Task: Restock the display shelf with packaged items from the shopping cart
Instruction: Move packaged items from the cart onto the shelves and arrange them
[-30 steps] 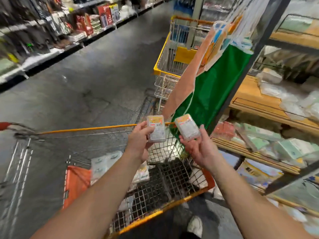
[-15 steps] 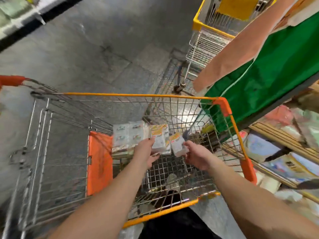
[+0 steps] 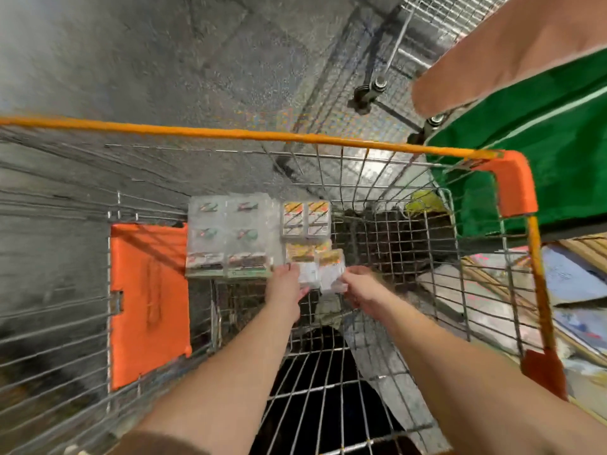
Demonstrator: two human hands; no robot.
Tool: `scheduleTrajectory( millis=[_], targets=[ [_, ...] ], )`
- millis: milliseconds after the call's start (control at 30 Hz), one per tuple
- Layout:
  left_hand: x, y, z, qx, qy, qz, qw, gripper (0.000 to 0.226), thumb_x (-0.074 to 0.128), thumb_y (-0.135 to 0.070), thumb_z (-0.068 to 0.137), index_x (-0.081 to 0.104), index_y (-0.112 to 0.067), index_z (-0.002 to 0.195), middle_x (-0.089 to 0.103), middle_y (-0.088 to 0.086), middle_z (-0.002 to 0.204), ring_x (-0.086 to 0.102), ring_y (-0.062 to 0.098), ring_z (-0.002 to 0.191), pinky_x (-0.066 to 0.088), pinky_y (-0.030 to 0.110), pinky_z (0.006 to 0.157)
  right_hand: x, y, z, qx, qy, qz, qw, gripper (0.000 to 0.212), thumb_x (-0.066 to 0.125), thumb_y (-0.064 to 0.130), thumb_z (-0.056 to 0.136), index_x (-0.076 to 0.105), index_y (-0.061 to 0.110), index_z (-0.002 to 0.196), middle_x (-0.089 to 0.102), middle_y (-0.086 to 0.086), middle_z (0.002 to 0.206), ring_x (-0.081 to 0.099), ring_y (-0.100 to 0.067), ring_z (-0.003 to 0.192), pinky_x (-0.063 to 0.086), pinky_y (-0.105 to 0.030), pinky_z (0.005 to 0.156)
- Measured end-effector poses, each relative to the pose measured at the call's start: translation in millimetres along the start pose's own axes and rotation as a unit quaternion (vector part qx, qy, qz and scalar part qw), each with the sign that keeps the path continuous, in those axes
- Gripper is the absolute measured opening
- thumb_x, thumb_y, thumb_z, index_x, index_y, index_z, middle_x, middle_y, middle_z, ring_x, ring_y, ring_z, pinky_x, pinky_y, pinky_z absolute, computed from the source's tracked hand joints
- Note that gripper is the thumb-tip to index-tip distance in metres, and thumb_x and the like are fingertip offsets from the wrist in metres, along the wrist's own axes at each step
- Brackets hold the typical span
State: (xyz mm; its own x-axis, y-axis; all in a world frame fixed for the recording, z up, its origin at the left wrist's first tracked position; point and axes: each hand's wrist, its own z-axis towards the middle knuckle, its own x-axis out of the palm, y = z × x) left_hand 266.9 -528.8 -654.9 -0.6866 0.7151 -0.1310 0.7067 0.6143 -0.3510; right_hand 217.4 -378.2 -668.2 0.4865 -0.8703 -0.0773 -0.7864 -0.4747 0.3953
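Two hands reach into one wire shopping cart point(image 3: 387, 149). The left hand point(image 3: 285, 288) grips one small packet point(image 3: 307, 274); the right hand point(image 3: 360, 289) grips another packet point(image 3: 332, 271), beside stacked packs point(image 3: 230, 236).

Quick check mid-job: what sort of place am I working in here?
Most likely a shop aisle: an orange-rimmed wire shopping cart holding small orange-labelled packets, a second wire cart ahead, and stocked wooden shelving on the right.

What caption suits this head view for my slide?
Both hands, left hand and right hand, each hold a small packet inside the orange-rimmed shopping cart.
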Motion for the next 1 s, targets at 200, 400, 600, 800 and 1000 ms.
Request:
scheduleTrajectory(
  millis=[200,400,600,800,1000],
  targets=[
    [15.3,12.6,37.0,-0.027,-0.029,0.022,0.999,0.021,0.050,-0.009,0.098,0.056,-0.013,0.119,0.061,0.005,0.114,0.063,0.025,0.100,0.054,0.030,0.068,0.1,-11.5,35.9,-0.018,-0.044,-0.054,0.997,0.030,0.062,0.043,0.085,0.063,0.022,0.107,0.059,0.007,0.067,0.048,-0.005,0.049,0.031,-0.018,0.041],
    [35.1,19.6,48.3,-0.080,-0.075,-0.038,0.993,0.056,0.054,-0.012,0.089,0.040,-0.017,0.143,0.056,0.003,0.125,0.056,0.020,0.104,0.046,0.034,0.084,-0.9,-21.8,50.4,-0.037,-0.043,-0.059,0.997,0.041,0.058,0.045,0.087,0.058,0.026,0.123,0.069,0.003,0.090,0.060,-0.013,0.068,0.043,-0.029,0.059],
    [39.8,2.4,32.9,-0.114,-0.077,-0.088,0.987,0.041,0.041,-0.014,0.099,0.047,-0.006,0.138,0.054,0.015,0.131,0.054,0.028,0.119,0.040,0.039,0.103,20.6,-15.3,60.7,-0.010,-0.087,-0.038,0.995,0.032,0.064,0.034,0.090,0.061,0.028,0.121,0.070,0.008,0.096,0.064,-0.014,0.073,0.054,-0.031,0.067],
    [28.9,2.7,29.5,-0.125,-0.056,-0.126,0.982,0.044,0.038,-0.012,0.101,0.040,-0.010,0.145,0.053,0.011,0.130,0.054,0.021,0.118,0.036,0.037,0.108,34.9,-7.9,66.8,0.058,-0.109,-0.027,0.992,0.033,0.062,0.035,0.093,0.053,0.028,0.124,0.068,-0.001,0.092,0.043,-0.008,0.052,0.035,-0.021,0.042],
    [16.0,6.2,25.4,-0.121,-0.004,-0.082,0.989,0.047,0.038,-0.008,0.101,0.033,-0.004,0.148,0.040,0.020,0.146,0.048,0.033,0.128,0.044,0.040,0.104,33.8,-3.4,64.7,0.069,-0.125,-0.091,0.986,0.049,0.060,0.048,0.089,0.047,0.023,0.130,0.064,-0.006,0.094,0.051,-0.016,0.061,0.039,-0.027,0.049]
  ],
)
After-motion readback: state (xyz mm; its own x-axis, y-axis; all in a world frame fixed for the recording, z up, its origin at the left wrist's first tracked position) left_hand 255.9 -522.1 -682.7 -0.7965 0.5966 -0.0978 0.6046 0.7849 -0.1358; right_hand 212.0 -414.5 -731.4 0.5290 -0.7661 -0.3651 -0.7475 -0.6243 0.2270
